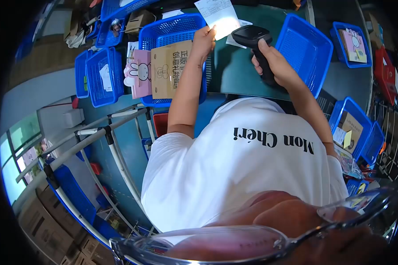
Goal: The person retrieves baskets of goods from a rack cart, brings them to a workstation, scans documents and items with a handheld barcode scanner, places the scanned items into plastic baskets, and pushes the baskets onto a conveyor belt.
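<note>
My left hand (pixel 203 42) pinches the lower left edge of a white printed paper slip (pixel 217 17), raised over the green table. My right hand (pixel 272 62) is wrapped round the handle of a black handheld scanner (pixel 252 36), whose head points at the slip. A bright patch of light falls on the lower part of the slip. Another white paper (pixel 239 36) lies on the table behind it, partly hidden. Beside my left forearm, a blue basket (pixel 172 27) holds a brown cardboard box (pixel 166 70) and a pink rabbit-print package (pixel 140 73).
An open blue basket (pixel 303 53) stands right of the scanner on the green table (pixel 230 75). Further blue baskets (pixel 104 77) stand at left, and others (pixel 351 44) at right hold packages. A white-tubed rack (pixel 119 154) is at lower left.
</note>
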The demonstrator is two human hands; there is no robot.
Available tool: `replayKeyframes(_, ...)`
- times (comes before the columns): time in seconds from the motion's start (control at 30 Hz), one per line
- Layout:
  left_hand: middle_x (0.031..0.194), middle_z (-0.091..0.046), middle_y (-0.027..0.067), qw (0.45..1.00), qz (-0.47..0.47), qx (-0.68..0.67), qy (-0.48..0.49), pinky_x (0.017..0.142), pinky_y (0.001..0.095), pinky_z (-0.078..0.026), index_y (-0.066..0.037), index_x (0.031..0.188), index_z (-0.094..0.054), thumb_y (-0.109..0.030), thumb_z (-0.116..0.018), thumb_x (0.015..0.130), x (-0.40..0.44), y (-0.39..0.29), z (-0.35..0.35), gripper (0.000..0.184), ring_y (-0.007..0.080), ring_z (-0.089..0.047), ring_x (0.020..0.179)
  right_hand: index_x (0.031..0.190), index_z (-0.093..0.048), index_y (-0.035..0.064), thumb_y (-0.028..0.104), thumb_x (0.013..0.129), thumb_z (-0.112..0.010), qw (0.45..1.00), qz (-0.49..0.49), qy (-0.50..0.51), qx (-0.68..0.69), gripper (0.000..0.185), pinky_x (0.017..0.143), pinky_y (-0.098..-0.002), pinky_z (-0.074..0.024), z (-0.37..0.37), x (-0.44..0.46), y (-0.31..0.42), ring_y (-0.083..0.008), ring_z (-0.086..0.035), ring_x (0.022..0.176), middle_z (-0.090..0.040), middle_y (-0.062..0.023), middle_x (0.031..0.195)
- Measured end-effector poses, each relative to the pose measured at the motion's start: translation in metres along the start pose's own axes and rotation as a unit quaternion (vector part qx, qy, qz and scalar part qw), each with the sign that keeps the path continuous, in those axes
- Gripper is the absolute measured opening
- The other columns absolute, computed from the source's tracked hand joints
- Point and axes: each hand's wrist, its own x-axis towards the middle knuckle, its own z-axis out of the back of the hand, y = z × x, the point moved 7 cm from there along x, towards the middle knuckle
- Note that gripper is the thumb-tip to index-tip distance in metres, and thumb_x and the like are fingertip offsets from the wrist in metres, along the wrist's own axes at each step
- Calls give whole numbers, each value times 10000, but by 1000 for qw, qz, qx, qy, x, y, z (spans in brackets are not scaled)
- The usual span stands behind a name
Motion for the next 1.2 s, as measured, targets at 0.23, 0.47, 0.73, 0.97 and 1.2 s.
replayKeyframes(0.23,627,-532,-18,1000,-29,1,11,410,235,-300,-32,869,-655,-244,-574,950,7,-19,15,241,57,-416,462,829,-544,57,568,978,-358,999,9,33,-11,564,526,-225,-396,-12,16,14,-96,-479,568,-518,-12,670)
replayKeyframes(0.47,706,-610,72,994,-103,-10,-42,400,278,-384,26,947,-636,-252,-573,944,84,-79,71,285,136,-510,468,831,-535,46,553,961,-430,998,38,4,57,534,510,-255,-398,-23,22,31,-111,-496,555,-522,-28,646)
replayKeyframes(0.73,757,-666,217,883,-153,399,-192,638,393,-523,34,948,-651,-523,-571,876,71,-138,220,568,302,-694,721,871,-551,32,191,881,-644,998,0,50,22,185,530,-257,-419,-56,52,3,-108,-515,575,-541,-25,679)
replayKeyframes(0.97,846,-640,289,847,11,507,-157,715,437,-496,76,999,-619,-416,-645,848,-115,81,290,515,400,-644,818,989,-550,2,63,823,-656,958,-52,278,54,206,698,-279,-479,-155,104,-119,-131,-571,771,-601,-76,859)
replayKeyframes(1.2,1175,-613,103,989,57,-30,-130,846,275,-473,22,1349,-480,-172,-705,850,-134,57,229,581,175,-596,1020,1086,-586,44,104,769,-713,963,43,251,86,346,769,-283,-442,-200,91,-79,-129,-546,895,-608,-34,1009)
